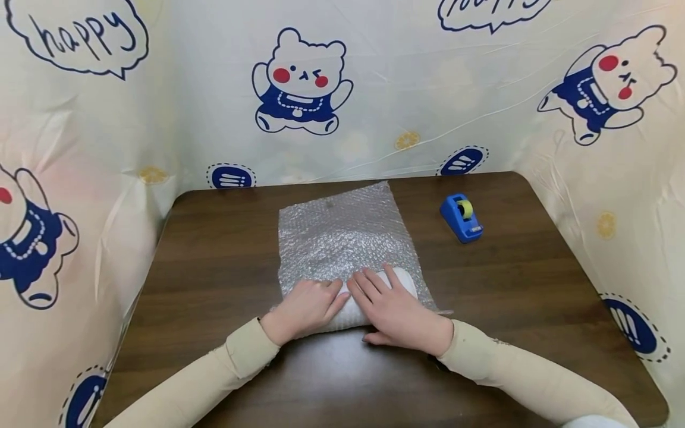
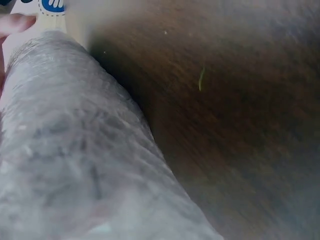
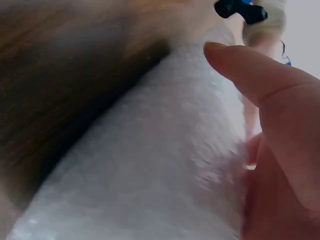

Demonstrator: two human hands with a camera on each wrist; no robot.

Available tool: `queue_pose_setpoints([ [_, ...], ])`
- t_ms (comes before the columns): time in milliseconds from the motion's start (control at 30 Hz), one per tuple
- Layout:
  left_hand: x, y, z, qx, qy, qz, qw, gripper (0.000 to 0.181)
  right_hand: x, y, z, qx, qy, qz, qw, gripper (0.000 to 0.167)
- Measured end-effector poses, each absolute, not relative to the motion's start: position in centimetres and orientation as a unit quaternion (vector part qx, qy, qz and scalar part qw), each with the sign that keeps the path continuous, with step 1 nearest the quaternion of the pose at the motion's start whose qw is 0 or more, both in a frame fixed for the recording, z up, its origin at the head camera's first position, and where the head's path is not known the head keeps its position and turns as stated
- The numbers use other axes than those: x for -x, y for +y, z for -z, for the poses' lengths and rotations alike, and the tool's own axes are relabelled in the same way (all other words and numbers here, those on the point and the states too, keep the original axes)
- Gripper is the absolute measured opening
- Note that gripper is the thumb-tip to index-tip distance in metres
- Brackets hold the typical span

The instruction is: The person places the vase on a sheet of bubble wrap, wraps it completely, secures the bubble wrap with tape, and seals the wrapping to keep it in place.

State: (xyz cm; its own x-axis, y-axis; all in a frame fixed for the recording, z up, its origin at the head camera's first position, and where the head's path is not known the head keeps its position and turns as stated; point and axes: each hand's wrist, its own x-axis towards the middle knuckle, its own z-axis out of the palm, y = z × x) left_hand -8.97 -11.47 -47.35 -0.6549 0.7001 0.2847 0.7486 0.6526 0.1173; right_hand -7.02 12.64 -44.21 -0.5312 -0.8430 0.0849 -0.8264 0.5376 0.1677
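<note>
Sleeves (image 1: 187,380) flank the part-wrapped roll (image 1: 350,315) at the table's (image 1: 508,267) middle; left hand (image 1: 306,307) grips it, right hand (image 1: 398,310) lies flat on it. Wrap (image 1: 342,235) toward the far edge is unrolled, tape (image 1: 461,221) apparently unused.

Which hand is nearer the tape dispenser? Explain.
The right hand, spread across the bundle; the left hand rests toward the end farther from the tape dispenser.

“happy” in speech bubble (image 1: 79,37), cropped second bubble (image 1: 492,15), both on fabric (image 1: 401,77)
</note>
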Motion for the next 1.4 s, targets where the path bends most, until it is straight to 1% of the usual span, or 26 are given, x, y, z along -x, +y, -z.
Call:
queue_pose_setpoints([
  [133, 9.5, -11.3, 47.1, 0.396, -0.905, 0.131, 0.081, 0.028, 7.5, 12.4, 44.9, -0.468, -0.877, 0.06, 0.087, 0.122],
  [233, 9.8, -11.4, 47.0, 0.392, -0.905, 0.148, 0.066, 0.031, 8.2, 12.3, 45.3, -0.471, -0.872, 0.066, 0.112, 0.124],
  [333, 10.0, -11.4, 47.1, 0.387, -0.906, 0.158, 0.064, 0.036, 8.6, 12.3, 45.7, -0.474, -0.867, 0.07, 0.135, 0.116],
  [433, 10.2, -11.3, 47.2, 0.365, -0.915, 0.162, 0.056, 0.04, 9.1, 12.2, 46.0, -0.479, -0.863, 0.07, 0.146, 0.101],
  [533, 10.2, -11.2, 47.2, 0.321, -0.929, 0.179, 0.039, 0.042, 9.8, 12.2, 46.0, -0.488, -0.86, 0.06, 0.136, 0.089],
  [600, 10.2, -11.0, 47.2, 0.292, -0.938, 0.183, 0.041, 0.04, 10.2, 12.2, 45.9, -0.495, -0.859, 0.052, 0.124, 0.088],
  [667, 10.0, -11.0, 47.3, 0.275, -0.944, 0.168, 0.066, 0.034, 10.5, 12.3, 45.7, -0.5, -0.858, 0.046, 0.111, 0.087],
  [700, 9.9, -11.0, 47.3, 0.276, -0.945, 0.151, 0.087, 0.032, 10.7, 12.3, 45.7, -0.502, -0.857, 0.044, 0.107, 0.087],
  [833, 9.6, -10.9, 47.4, 0.311, -0.923, 0.085, 0.208, 0.03, 11.0, 12.4, 45.6, -0.502, -0.858, 0.038, 0.099, 0.085],
  [933, 9.5, -10.8, 47.4, 0.353, -0.885, 0.078, 0.293, 0.029, 11.2, 12.3, 45.6, -0.502, -0.859, 0.032, 0.1, 0.084],
  [1033, 9.3, -11.0, 47.6, 0.379, -0.857, 0.084, 0.338, 0.033, 11.4, 12.2, 45.5, -0.504, -0.858, 0.024, 0.096, 0.084],
  [1167, 8.8, -10.9, 47.5, 0.382, -0.854, 0.071, 0.346, 0.039, 11.7, 12.2, 45.4, -0.503, -0.86, 0.014, 0.085, 0.083],
  [1333, 7.8, -10.5, 46.8, 0.364, -0.872, 0.028, 0.325, 0.042, 12.3, 12.3, 45.3, -0.504, -0.861, 0.007, 0.073, 0.083],
  [1400, 7.3, -10.3, 46.6, 0.357, -0.88, 0.007, 0.313, 0.039, 12.5, 12.3, 45.2, -0.504, -0.861, 0.003, 0.068, 0.083],
])
